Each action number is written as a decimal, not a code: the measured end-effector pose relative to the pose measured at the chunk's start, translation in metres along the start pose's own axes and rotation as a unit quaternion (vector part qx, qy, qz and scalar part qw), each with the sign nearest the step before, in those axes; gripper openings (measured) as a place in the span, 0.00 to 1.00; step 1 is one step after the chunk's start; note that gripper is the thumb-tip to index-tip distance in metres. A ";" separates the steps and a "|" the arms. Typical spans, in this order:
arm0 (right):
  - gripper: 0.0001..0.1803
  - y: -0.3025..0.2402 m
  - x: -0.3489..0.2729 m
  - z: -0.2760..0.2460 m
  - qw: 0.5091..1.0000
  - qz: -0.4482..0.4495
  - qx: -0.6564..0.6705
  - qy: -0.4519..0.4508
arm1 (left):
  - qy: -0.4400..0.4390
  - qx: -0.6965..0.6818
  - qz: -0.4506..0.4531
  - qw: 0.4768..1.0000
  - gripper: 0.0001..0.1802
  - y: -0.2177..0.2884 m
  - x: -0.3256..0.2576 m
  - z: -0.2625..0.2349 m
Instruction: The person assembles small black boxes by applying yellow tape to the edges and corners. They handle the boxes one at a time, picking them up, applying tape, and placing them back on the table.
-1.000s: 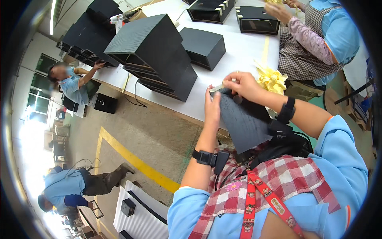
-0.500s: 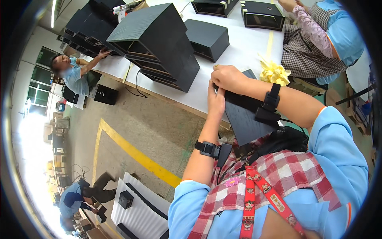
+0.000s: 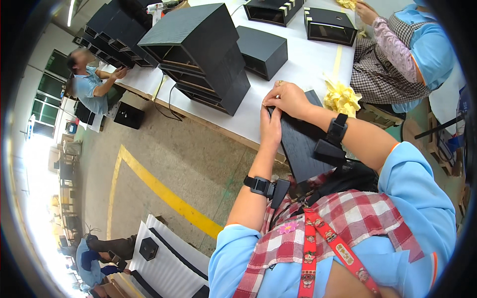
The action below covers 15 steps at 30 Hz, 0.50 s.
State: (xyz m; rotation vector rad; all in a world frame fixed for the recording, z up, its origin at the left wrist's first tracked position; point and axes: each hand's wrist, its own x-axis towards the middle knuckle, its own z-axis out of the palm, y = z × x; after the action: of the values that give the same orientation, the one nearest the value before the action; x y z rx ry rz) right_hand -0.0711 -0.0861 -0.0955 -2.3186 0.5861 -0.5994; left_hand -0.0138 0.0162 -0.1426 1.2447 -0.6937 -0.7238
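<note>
I hold a flat black box (image 3: 304, 144) tilted on edge against my lap, its far end resting at the edge of the white table (image 3: 298, 69). My left hand (image 3: 271, 130) presses flat against the box's left side. My right hand (image 3: 288, 99) curls over its top end, fingers closed on the rim. Each wrist carries a black strap-on device. A heap of yellow ribbon pieces (image 3: 342, 97) lies on the table just right of my right hand.
A tall stack of black boxes (image 3: 203, 54) stands on the table ahead, with more open black boxes (image 3: 330, 25) beyond. A person in blue and checked cloth (image 3: 397, 59) works at the right. Another person (image 3: 89, 82) sits at the far left. A yellow floor line (image 3: 159, 191) crosses below.
The box and both hands have shifted a little toward the table edge; my right hand has slid over the top end and my left hand now lies flat on the side.
</note>
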 end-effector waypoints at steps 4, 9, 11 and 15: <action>0.09 -0.005 -0.001 -0.002 0.999 0.033 -0.018 0.035 | 0.010 -0.015 -0.027 0.999 0.24 0.001 0.000 0.002; 0.09 0.003 0.000 0.002 0.996 0.056 0.052 0.045 | 0.011 0.005 -0.025 1.000 0.24 0.001 0.001 0.001; 0.09 0.011 0.001 0.004 0.993 0.043 0.098 0.043 | 0.002 0.007 -0.015 1.000 0.25 -0.003 0.002 -0.001; 0.09 0.019 0.002 0.004 0.992 -0.040 0.110 0.034 | -0.020 -0.011 0.014 1.000 0.26 -0.006 0.004 0.000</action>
State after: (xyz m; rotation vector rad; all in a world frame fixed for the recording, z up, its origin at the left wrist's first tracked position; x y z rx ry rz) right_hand -0.0723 -0.0980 -0.1109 -2.1280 0.4350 -0.7461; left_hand -0.0126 0.0121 -0.1485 1.2011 -0.7334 -0.7337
